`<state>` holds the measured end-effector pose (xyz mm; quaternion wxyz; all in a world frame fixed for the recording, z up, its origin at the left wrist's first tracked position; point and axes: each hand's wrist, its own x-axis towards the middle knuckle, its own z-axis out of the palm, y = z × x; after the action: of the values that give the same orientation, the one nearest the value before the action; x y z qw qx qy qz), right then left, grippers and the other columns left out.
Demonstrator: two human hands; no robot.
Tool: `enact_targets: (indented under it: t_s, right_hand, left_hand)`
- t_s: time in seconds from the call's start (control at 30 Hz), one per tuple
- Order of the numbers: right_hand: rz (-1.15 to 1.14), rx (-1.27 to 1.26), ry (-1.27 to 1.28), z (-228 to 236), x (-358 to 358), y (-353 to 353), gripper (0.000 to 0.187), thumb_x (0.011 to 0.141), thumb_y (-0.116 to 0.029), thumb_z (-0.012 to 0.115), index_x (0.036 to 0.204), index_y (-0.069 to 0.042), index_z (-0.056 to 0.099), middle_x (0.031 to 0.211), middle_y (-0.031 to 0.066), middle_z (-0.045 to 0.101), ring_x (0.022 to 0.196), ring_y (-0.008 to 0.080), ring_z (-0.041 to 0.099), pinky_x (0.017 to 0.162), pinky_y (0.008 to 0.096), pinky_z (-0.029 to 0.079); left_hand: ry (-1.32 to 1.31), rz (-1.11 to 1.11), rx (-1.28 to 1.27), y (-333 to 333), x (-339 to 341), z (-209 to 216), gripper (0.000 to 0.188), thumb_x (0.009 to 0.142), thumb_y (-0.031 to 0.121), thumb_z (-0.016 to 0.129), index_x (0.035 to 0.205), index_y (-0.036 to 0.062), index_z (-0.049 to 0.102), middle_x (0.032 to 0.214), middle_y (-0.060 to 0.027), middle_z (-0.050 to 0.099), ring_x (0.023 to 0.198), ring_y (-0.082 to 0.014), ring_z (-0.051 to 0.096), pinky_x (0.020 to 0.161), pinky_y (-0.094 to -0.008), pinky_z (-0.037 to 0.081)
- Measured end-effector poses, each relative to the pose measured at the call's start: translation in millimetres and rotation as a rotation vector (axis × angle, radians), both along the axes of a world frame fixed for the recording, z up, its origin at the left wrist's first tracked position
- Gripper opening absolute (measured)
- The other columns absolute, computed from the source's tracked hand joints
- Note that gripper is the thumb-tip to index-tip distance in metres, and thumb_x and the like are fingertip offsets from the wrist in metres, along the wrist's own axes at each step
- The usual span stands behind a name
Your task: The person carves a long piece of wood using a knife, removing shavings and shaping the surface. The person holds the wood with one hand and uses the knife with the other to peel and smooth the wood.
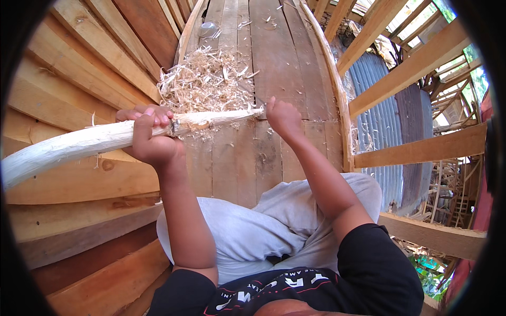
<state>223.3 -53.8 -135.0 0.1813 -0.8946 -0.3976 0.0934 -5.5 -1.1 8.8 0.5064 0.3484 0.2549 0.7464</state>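
Note:
A long, pale peeled branch (79, 142) runs from the left rim toward the middle, slightly curved and tapering to its right end. My left hand (150, 131) is wrapped round it, beside a darker knot. Shreds of loose fibre cling to its surface. Close to the narrow tip is my right hand (283, 117), closed with the thumb up on what looks like a knife (252, 92). Its thin blade slants up and left from the fist, and the handle is hidden in my fingers.
Wood shavings (205, 81) lie heaped on the plank floor (232, 163) beyond the branch. A clear container (209, 30) stands farther back. Board walls (79, 68) rise at the left; a wooden railing (421, 147) borders the right, with corrugated metal sheets (377, 79) outside it.

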Motion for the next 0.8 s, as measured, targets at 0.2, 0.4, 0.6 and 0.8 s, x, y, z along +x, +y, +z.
enact_targets:
  t_s: [0.2,0.4,0.6,0.8]
  right_hand:
    - [0.129,-0.01,0.585,-2.8,7.2,8.9,0.059,0.098,-0.046,0.04,0.085,0.003,0.07,0.08,0.0261,0.066,0.08,0.0375,0.067,0.074,0.0441,0.05]
    - [0.185,-0.017,0.603,-17.3,5.9,-2.5,0.058,0.099,-0.042,0.041,0.08,0.006,0.066,0.07,0.0213,0.062,0.069,0.0279,0.063,0.068,0.0417,0.048]
    - [0.09,-0.014,0.785,4.5,-22.3,-3.5,0.069,0.093,-0.058,0.044,0.068,0.004,0.061,0.064,0.0152,0.06,0.057,0.0235,0.057,0.057,0.0413,0.046]
    - [0.173,-0.05,0.828,5.9,-19.0,-3.5,0.072,0.09,-0.062,0.046,0.066,0.003,0.059,0.057,0.0112,0.056,0.055,0.0214,0.056,0.052,0.0384,0.044]
  left_hand:
    - [-0.056,-0.09,0.073,4.8,-3.0,-4.6,0.019,0.074,-0.001,0.052,0.081,0.0118,0.04,0.06,-0.002,0.041,0.052,-0.0126,0.04,0.058,-0.0325,0.041]
    - [-0.053,-0.105,0.074,3.9,-3.4,-3.3,0.018,0.075,-0.001,0.051,0.082,0.0117,0.04,0.061,-0.0026,0.042,0.053,-0.013,0.041,0.058,-0.0319,0.041]
    - [-0.043,-0.102,0.085,3.9,-3.4,-3.9,0.018,0.074,-0.001,0.052,0.08,0.0119,0.04,0.061,-0.0026,0.041,0.053,-0.0136,0.042,0.058,-0.0317,0.041]
    - [-0.01,-0.08,0.064,2.9,-2.7,-1.7,0.019,0.072,0.001,0.052,0.079,0.0139,0.04,0.062,-0.0009,0.04,0.053,-0.0125,0.04,0.062,-0.0314,0.04]
